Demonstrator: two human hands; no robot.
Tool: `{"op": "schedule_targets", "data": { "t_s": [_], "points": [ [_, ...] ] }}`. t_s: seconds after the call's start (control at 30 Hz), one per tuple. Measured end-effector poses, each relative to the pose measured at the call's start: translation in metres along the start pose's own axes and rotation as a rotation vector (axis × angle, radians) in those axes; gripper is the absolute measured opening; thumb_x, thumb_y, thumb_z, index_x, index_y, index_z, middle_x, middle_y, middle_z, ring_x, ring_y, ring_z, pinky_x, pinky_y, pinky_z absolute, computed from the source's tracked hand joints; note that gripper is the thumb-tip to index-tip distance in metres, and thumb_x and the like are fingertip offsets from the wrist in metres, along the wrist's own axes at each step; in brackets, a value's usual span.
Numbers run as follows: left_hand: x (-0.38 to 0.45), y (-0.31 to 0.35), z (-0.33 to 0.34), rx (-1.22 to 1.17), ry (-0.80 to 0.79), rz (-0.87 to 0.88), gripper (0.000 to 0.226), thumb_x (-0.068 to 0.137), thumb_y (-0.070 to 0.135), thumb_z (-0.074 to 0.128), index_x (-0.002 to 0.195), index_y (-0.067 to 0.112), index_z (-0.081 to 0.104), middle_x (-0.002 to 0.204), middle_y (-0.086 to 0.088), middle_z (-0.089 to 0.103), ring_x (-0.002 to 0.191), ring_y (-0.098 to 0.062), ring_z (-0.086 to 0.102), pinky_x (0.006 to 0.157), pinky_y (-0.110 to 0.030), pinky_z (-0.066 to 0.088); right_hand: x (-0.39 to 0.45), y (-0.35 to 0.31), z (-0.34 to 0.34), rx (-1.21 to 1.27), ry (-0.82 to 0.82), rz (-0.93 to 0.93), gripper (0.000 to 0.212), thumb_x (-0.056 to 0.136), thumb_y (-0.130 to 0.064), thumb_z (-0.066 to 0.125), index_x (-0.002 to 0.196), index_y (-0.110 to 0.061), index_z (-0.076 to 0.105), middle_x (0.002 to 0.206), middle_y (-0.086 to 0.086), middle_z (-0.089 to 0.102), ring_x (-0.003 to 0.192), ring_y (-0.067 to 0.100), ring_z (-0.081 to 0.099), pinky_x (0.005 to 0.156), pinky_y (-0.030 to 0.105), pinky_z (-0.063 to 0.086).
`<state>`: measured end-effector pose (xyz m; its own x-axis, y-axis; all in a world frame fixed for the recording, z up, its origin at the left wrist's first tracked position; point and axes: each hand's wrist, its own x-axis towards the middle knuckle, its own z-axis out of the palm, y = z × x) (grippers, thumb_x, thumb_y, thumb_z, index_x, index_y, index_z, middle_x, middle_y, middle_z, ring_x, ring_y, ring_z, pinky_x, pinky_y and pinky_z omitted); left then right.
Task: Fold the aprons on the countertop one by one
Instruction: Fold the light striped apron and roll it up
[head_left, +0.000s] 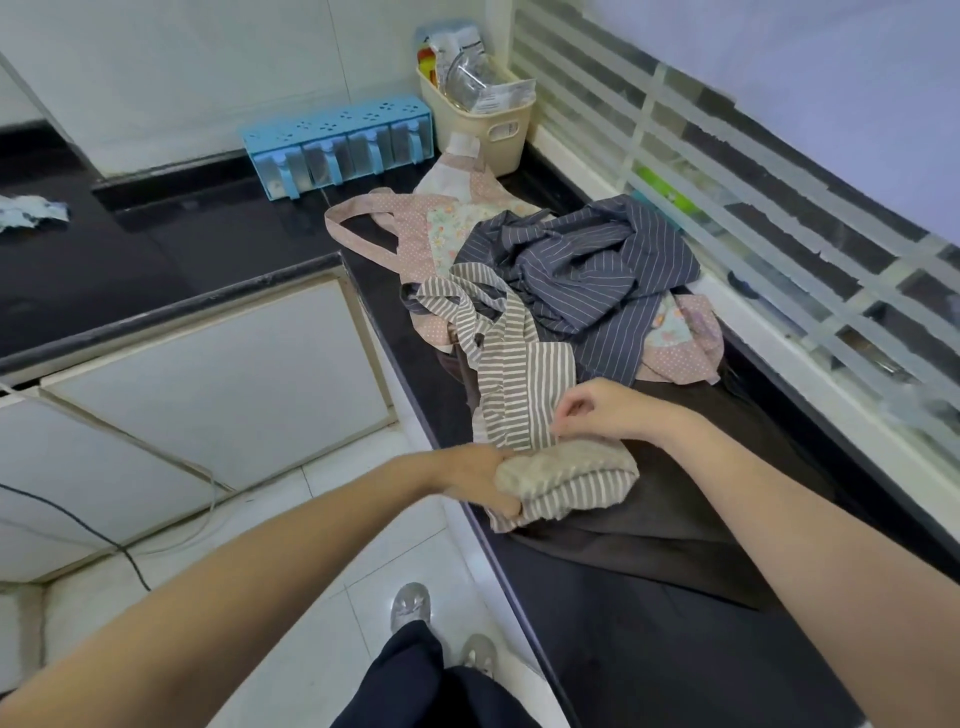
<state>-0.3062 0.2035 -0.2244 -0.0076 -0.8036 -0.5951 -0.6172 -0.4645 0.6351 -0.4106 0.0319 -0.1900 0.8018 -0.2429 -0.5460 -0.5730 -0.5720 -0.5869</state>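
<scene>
Gripping the bunched end of the beige striped apron (524, 395) at the tabletop (649, 649) edge, my left hand (480, 480) is closed; my right hand (592, 410) pinches its long strip, which runs away toward the pile, beside the folded part.

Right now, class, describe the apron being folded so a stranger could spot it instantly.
Find the black countertop running beside the window. At its near end, both hands grip one apron, bunched under the left hand and pinched by the right hand. Its broad beige-and-white stripes differ from the navy pinstriped apron and pink dotted apron behind.
</scene>
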Motion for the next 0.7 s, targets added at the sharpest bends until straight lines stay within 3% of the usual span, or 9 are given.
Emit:
{"op": "schedule_targets", "data": {
  "t_s": [0.1,0.17,0.27,0.37,0.43,0.5,0.57,0.63,0.7],
  "points": [
    [0.003,-0.014,-0.014,-0.448,-0.060,-0.040,0.048,0.048,0.037,0.065,0.094,0.023,0.060,0.093,0.011,0.061,0.094,-0.009,0.056,0.081,-0.016,0.043,-0.010,-0.007,-0.010,-0.132,-0.268,0.079,0.054,0.078,-0.050,0.068,0.124,-0.024,0.055,0.126,-0.009,0.050,0.120,0.013,0.046,0.106,0.033,0.036],
    [0.003,-0.021,-0.021,-0.758,-0.102,-0.072,0.049,0.053,0.029,0.071,0.101,0.023,0.060,0.103,0.011,0.065,0.101,-0.005,0.059,0.088,-0.016,0.044,-0.011,-0.006,-0.014,-0.247,-0.373,0.125,0.081,0.076,-0.049,0.072,0.142,-0.026,0.031,0.139,-0.012,0.033,0.130,0.011,0.033,0.112,0.032,0.028],
    [0.009,-0.026,-0.023,-0.997,-0.053,-0.148,0.038,0.076,0.025,0.070,0.112,0.020,0.056,0.113,0.003,0.064,0.104,-0.008,0.060,0.091,-0.021,0.048,-0.002,0.010,-0.013,-0.227,-0.296,0.123,0.079,0.072,-0.039,0.079,0.136,-0.023,0.038,0.138,-0.009,0.040,0.124,0.013,0.041,0.107,0.030,0.034],
    [0.009,-0.027,-0.022,-1.032,0.033,-0.227,0.042,0.090,0.042,0.054,0.124,0.018,0.052,0.120,-0.002,0.061,0.109,-0.014,0.058,0.098,-0.030,0.047,0.010,0.019,-0.011,-0.128,-0.205,0.120,0.072,0.068,-0.048,0.079,0.129,-0.024,0.049,0.130,-0.007,0.053,0.115,0.012,0.051,0.104,0.032,0.040],
    [0.007,-0.025,-0.026,-0.836,0.132,-0.248,0.053,0.090,0.053,0.049,0.128,0.016,0.051,0.123,-0.004,0.059,0.111,-0.017,0.057,0.096,-0.031,0.047,0.020,0.017,-0.012,-0.081,-0.228,0.123,0.064,0.070,-0.047,0.078,0.125,-0.025,0.054,0.125,-0.006,0.058,0.110,0.012,0.056,0.101,0.032,0.044],
    [0.011,-0.029,-0.031,-0.262,0.452,-0.200,0.059,0.091,0.055,0.046,0.131,0.011,0.048,0.127,-0.009,0.053,0.114,-0.024,0.052,0.095,-0.033,0.044,0.030,0.013,-0.014,-0.107,-0.279,0.143,0.061,0.073,-0.049,0.075,0.126,-0.026,0.054,0.125,-0.005,0.058,0.110,0.013,0.056,0.100,0.033,0.045],
    [0.014,-0.026,-0.037,0.325,0.763,0.017,0.069,0.087,0.058,0.039,0.135,0.009,0.043,0.132,-0.015,0.046,0.119,-0.032,0.045,0.100,-0.041,0.039,0.039,0.006,-0.016,-0.269,-0.280,0.158,0.073,0.072,-0.058,0.070,0.133,-0.023,0.049,0.133,-0.002,0.052,0.117,0.018,0.052,0.103,0.034,0.042],
    [0.019,-0.016,-0.034,0.653,0.638,0.223,0.080,0.085,0.062,0.036,0.145,0.009,0.030,0.145,-0.016,0.034,0.131,-0.034,0.034,0.109,-0.048,0.030,0.043,0.000,-0.017,-0.444,-0.186,0.157,0.083,0.071,-0.061,0.069,0.137,-0.016,0.043,0.136,0.005,0.045,0.122,0.024,0.045,0.103,0.036,0.040],
    [0.028,-0.013,-0.016,0.836,0.381,0.187,0.097,0.083,0.067,0.044,0.150,0.007,0.008,0.154,-0.015,0.015,0.140,-0.031,0.017,0.115,-0.048,0.016,0.036,-0.012,-0.013,-0.576,-0.005,0.090,0.076,0.074,-0.055,0.070,0.132,-0.015,0.044,0.130,0.008,0.040,0.122,0.027,0.040,0.098,0.038,0.041]
  ]
}}
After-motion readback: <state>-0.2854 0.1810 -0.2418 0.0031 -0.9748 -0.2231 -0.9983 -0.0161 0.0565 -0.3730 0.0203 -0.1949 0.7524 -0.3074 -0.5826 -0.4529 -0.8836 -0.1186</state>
